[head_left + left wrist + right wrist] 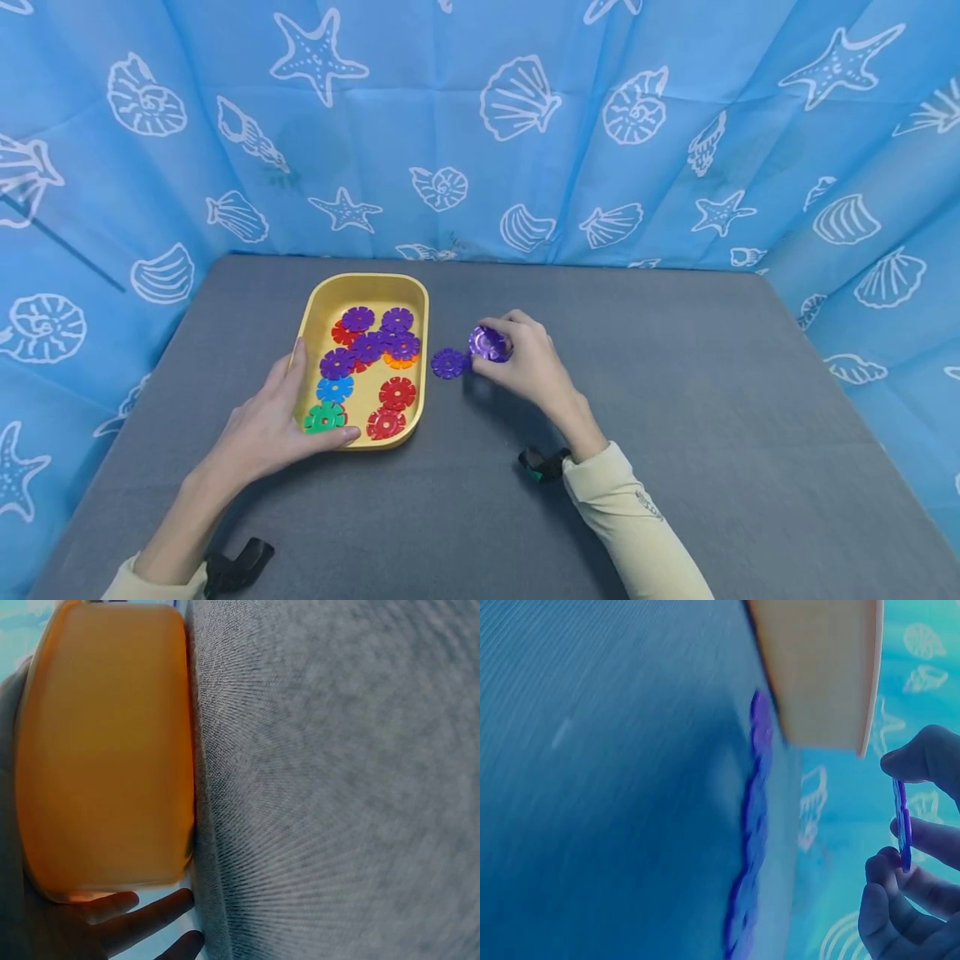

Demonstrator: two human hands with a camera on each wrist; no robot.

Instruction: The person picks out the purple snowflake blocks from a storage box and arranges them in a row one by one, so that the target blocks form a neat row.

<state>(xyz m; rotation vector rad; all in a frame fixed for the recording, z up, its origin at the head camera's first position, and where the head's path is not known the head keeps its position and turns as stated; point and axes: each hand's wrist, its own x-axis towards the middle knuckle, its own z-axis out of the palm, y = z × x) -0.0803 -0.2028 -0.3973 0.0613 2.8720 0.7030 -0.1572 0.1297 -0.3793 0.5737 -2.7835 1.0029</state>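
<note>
Nearest on my feed, the right sleeve (630,533) carries small dark lettering (648,505) I can't read. The left hand (262,421) lies spread around the near-left corner of the yellow tray (371,287), thumb along its near rim, and multicoloured notched discs (386,423) sit inside. Just right of the tray, I have the right hand (528,358) pinching a purple disc (488,343) clear of the table, above a row of purple discs (754,825). I'd call this step handling a lifted disc; the next move calls, I judge, for a light, edge-on pinch. Behind, the blue curtain (442,108) shows shells, no visible words.
</note>
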